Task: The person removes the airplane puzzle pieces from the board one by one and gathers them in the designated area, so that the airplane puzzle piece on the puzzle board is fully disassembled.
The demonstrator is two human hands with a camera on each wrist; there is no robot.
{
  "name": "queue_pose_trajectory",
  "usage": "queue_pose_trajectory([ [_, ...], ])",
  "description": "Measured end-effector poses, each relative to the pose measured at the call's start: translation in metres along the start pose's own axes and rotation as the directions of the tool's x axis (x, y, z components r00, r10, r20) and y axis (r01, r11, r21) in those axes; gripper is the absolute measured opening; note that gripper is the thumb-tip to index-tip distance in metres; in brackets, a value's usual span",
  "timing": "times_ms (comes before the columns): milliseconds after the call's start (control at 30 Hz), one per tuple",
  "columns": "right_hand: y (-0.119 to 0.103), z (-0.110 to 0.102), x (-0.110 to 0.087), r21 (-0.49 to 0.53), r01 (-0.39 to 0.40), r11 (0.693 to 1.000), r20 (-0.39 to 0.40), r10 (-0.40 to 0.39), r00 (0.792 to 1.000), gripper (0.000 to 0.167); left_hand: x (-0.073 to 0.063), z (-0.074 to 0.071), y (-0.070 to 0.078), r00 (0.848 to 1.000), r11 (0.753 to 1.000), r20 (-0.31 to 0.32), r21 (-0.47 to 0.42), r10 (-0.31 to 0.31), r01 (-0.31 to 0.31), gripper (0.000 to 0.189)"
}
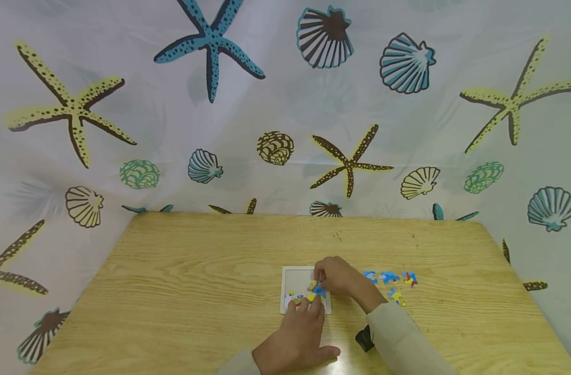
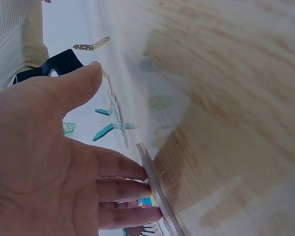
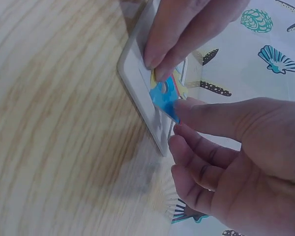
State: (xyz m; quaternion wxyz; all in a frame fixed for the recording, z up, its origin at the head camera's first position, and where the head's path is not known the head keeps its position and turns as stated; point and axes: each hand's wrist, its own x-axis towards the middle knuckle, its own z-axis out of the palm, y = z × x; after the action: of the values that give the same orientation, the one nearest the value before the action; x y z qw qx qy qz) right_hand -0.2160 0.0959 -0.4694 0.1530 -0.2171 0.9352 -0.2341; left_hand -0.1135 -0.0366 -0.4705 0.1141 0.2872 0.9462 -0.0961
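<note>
A white-framed puzzle tray (image 1: pixel 283 291) lies on the table, with joined blue, yellow and red pieces along its near part. My right hand (image 1: pixel 342 278) is over the tray's right side. In the right wrist view, its thumb and fingers pinch the edge of a blue puzzle piece (image 3: pixel 163 102) that sits tilted at the tray's rim. My left hand (image 1: pixel 298 336) reaches in from the near side with fairly straight fingers. Their fingertips (image 2: pixel 155 212) rest on the tray's near edge and pieces, with the thumb held apart.
Several loose puzzle pieces lie to the right of the tray: blue ones (image 1: pixel 389 277), a blue-and-red one (image 1: pixel 410 279) and a yellow one (image 1: pixel 395 296). A black device (image 1: pixel 364 338) is at my right wrist. Behind the wooden table (image 1: pixel 187 271) hangs a sea-patterned curtain (image 1: pixel 248 114).
</note>
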Motion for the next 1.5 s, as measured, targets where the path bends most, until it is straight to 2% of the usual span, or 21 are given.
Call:
queue_pose_trajectory([
  [233, 0.003, -0.002, -0.001, 0.026, 0.057, 0.998, -0.005, -0.057, 0.998, 0.01, 0.003, -0.001, -0.001, 0.999, 1.0, 0.038, -0.011, 0.005, -0.004, 0.09],
  [400, 0.005, -0.008, -0.005, 0.079, 0.083, 0.993, 0.012, -0.084, 0.996, 0.01, 0.003, 0.0, -0.001, 1.0, 1.0, 0.009, -0.016, 0.005, -0.005, 0.089],
  [500, 0.006, -0.013, -0.007, 0.102, 0.076, 0.992, 0.007, -0.077, 0.997, 0.009, 0.003, 0.001, -0.002, 1.0, 1.0, -0.009, -0.014, 0.006, -0.006, 0.089],
  [667, 0.012, -0.022, -0.01, 0.122, 0.059, 0.991, -0.003, -0.059, 0.998, 0.01, 0.003, 0.001, -0.002, 1.0, 1.0, -0.004, 0.0, 0.004, -0.004, 0.089],
  [1000, 0.038, -0.042, -0.024, 0.171, 0.03, 0.985, 0.028, -0.035, 0.999, 0.003, 0.002, 0.001, -0.002, 1.0, 1.0, 0.0, 0.001, -0.005, 0.005, 0.091],
  [1333, 0.059, -0.06, -0.042, 0.169, -0.034, 0.985, 0.073, 0.022, 0.997, 0.004, 0.001, 0.004, -0.001, 1.0, 1.0, -0.025, 0.028, -0.003, 0.004, 0.092],
  [1500, 0.076, -0.065, -0.052, 0.148, -0.018, 0.989, 0.09, 0.005, 0.996, 0.005, 0.002, 0.003, 0.002, 1.0, 1.0, -0.022, 0.017, -0.004, 0.005, 0.092],
])
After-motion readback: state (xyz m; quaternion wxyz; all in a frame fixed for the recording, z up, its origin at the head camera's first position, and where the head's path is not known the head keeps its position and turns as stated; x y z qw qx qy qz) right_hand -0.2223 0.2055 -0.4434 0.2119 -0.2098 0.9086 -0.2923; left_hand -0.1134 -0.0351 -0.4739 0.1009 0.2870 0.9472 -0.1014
